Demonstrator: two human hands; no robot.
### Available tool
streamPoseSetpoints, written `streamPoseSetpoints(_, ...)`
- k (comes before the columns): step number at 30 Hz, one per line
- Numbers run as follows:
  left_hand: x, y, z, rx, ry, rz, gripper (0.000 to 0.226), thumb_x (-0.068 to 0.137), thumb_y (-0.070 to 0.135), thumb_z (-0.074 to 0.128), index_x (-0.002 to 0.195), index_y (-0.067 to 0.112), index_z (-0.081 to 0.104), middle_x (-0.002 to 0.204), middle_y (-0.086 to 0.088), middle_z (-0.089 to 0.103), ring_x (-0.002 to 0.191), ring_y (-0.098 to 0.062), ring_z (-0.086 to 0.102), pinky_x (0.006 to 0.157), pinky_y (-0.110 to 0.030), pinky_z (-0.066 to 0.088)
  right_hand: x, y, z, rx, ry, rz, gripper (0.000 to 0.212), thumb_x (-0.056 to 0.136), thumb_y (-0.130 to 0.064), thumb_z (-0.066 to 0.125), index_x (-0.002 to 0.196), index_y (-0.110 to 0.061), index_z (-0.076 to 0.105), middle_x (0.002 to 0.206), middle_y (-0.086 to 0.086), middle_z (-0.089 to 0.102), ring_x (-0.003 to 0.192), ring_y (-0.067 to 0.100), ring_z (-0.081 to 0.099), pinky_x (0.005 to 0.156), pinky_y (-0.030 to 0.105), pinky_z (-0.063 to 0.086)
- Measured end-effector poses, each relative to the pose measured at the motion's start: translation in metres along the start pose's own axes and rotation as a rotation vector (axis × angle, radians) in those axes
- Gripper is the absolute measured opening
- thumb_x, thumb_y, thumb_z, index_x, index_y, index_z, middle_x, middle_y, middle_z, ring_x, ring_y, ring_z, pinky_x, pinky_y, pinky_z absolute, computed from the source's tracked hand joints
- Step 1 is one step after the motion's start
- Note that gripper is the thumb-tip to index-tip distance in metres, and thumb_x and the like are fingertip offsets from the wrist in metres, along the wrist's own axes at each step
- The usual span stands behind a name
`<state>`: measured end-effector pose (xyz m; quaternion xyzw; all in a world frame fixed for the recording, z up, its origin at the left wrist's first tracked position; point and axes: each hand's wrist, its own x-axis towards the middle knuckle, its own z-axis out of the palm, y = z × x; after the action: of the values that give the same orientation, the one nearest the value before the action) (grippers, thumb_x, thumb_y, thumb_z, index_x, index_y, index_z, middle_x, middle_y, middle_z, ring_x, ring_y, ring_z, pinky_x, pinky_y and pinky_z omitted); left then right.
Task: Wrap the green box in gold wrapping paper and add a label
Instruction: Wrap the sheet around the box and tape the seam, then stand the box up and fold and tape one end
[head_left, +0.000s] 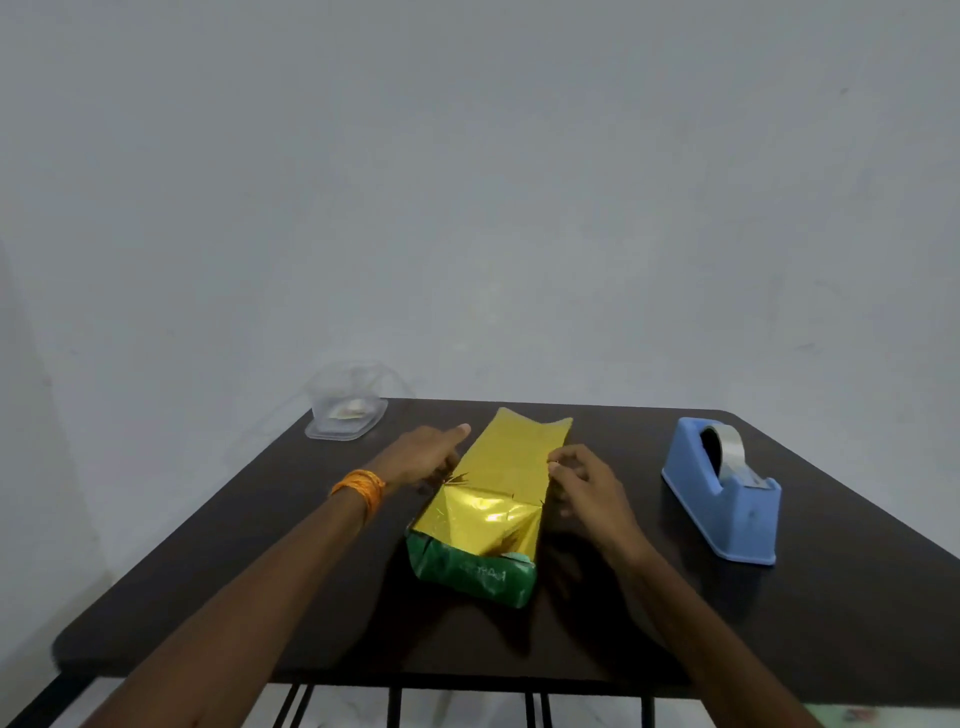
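Note:
The green box (475, 577) lies lengthwise on the dark table (260, 571), mostly covered by gold wrapping paper (506, 467); only its near green end shows. The paper's near flap is folded down and creased. My left hand (423, 457) rests against the left side of the wrapped box, index finger stretched forward, fingers touching the paper. My right hand (579, 483) is at the right edge, fingertips pinching the gold paper there. No label is visible on the box.
A blue tape dispenser (724, 491) with a roll of clear tape stands at the right. A clear plastic container (347, 410) with small paper pieces inside sits at the table's far left corner. A bare wall lies behind the table.

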<state>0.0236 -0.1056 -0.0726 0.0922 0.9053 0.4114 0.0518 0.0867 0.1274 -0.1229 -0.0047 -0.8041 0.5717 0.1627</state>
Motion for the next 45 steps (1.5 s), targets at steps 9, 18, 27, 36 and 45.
streamPoseSetpoints(9, -0.031, -0.007, 0.015, -0.36, -0.15, -0.106, 0.083, 0.081, 0.087, 0.033, 0.132, 0.028, 0.058, 0.137, 0.001, 0.053, 0.133, -0.028, 0.047, 0.114, -0.049, 0.032, -0.009, 0.004, -0.004, 0.117, -0.2, -0.003, 0.068, 0.084, 0.02, 0.05, 0.127, -0.033, 0.056, 0.118, 0.013, 0.06, 0.105, 0.03, 0.067, 0.078, 0.041, 0.062)
streamPoseSetpoints(18, -0.042, 0.033, -0.022, -0.86, -0.016, 0.009, 0.053, 0.092, 0.06, 0.051, 0.103, 0.012, 0.069, 0.075, -0.013, 0.059, 0.061, -0.021, 0.055, 0.058, -0.03, 0.05, 0.0, -0.052, -0.043, 0.117, -0.241, -0.227, 0.078, 0.059, 0.019, 0.085, 0.127, -0.009, 0.057, 0.103, 0.018, 0.067, 0.082, 0.021, 0.074, 0.07, 0.032, 0.06)
streamPoseSetpoints(27, -0.032, 0.044, -0.027, -0.666, -0.09, 0.246, 0.044, 0.063, 0.015, 0.063, 0.107, 0.019, 0.065, 0.097, -0.001, 0.065, 0.093, -0.017, 0.059, 0.076, -0.033, 0.044, 0.025, -0.08, -0.061, 0.002, -0.186, -0.102, 0.066, 0.063, -0.036, 0.092, 0.118, -0.022, 0.059, 0.113, 0.009, 0.068, 0.107, 0.024, 0.064, 0.077, 0.038, 0.051)
streamPoseSetpoints(36, -0.015, 0.052, -0.01, -0.428, 0.085, 0.288, 0.085, 0.055, 0.042, 0.095, 0.122, 0.019, 0.049, 0.119, -0.007, 0.062, 0.11, -0.02, 0.063, 0.088, -0.031, 0.054, 0.044, -0.072, -0.051, 0.285, -0.159, 0.051, 0.056, 0.071, -0.023, 0.087, 0.121, -0.014, 0.065, 0.108, 0.017, 0.071, 0.089, 0.021, 0.062, 0.068, 0.03, 0.046)
streamPoseSetpoints(45, -0.035, 0.073, 0.024, -0.139, 0.343, 0.367, 0.09, 0.046, 0.048, 0.096, 0.111, 0.022, 0.04, 0.106, 0.004, 0.058, 0.092, -0.01, 0.06, 0.062, -0.02, 0.047, 0.001, -0.098, -0.01, 0.068, 0.061, -0.229, 0.068, 0.072, -0.047, 0.083, 0.126, -0.026, 0.048, 0.112, -0.007, 0.062, 0.099, 0.007, 0.064, 0.073, 0.024, 0.057)
